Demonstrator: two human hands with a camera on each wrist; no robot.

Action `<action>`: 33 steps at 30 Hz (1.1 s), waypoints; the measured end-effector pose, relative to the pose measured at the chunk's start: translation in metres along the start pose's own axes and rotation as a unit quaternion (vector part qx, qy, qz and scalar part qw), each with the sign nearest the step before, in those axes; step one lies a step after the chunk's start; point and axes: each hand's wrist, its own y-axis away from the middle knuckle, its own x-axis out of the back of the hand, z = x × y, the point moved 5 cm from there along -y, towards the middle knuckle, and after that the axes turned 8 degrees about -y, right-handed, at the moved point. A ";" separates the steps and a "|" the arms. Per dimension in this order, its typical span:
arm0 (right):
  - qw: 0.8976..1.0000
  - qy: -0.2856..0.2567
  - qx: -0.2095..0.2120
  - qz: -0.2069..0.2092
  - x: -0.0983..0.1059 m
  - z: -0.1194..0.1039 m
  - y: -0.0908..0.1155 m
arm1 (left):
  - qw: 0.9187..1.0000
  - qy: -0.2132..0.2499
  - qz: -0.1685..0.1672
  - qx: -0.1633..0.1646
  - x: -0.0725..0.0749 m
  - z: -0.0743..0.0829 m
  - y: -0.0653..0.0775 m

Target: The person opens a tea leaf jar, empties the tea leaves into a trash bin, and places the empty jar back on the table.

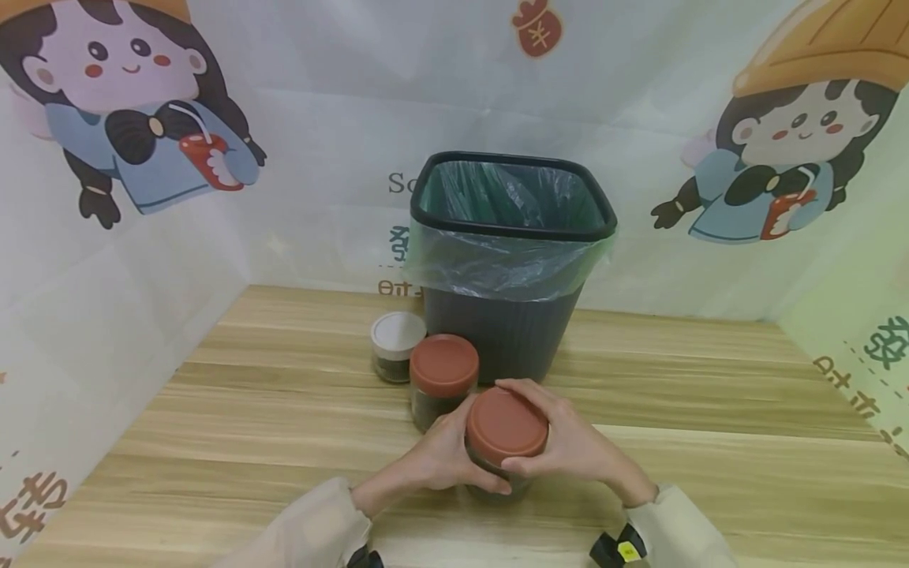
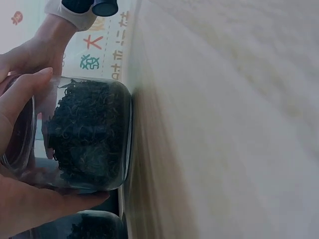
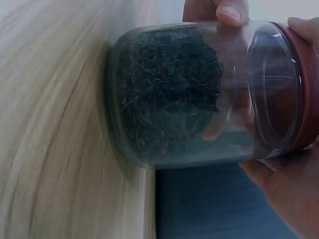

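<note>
A clear jar [image 3: 169, 94] with a reddish-brown lid [image 1: 507, 424] stands on the wooden table, partly filled with dark, curly dried leaves [image 2: 92, 132]. My left hand [image 1: 449, 451] grips the jar's body from the left, thumb across the near side. From the right, my right hand [image 1: 564, 442] holds the lid's rim between thumb and fingers. The lid sits on the jar's top. Just behind and left of it is a second jar [image 1: 443, 379] with the same kind of lid, close to my left hand's fingers.
A smaller jar [image 1: 398, 345] with a white lid stands beside the second jar. Behind them is a dark bin [image 1: 497, 331] lined with a clear plastic bag [image 1: 511, 268]. Printed cloth [image 1: 319, 158] hangs around the wooden table [image 1: 284, 410].
</note>
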 end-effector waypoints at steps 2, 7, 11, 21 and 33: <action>1.000 0.006 -0.006 -0.002 0.000 -0.001 0.001 | 1.000 0.003 -0.001 0.004 -0.001 0.000 0.001; 0.998 0.047 0.005 0.034 -0.002 -0.007 0.002 | 1.000 0.007 0.009 0.012 -0.001 0.002 0.003; 0.994 0.075 0.004 0.083 -0.005 -0.010 0.004 | 1.000 0.004 0.016 0.016 0.000 0.002 0.004; 0.987 0.111 0.017 0.116 -0.009 -0.013 0.004 | 1.000 0.011 0.007 0.025 -0.001 0.000 0.005; 0.998 0.044 0.022 0.034 -0.004 -0.005 0.001 | 1.000 0.002 -0.020 0.006 0.002 -0.001 0.003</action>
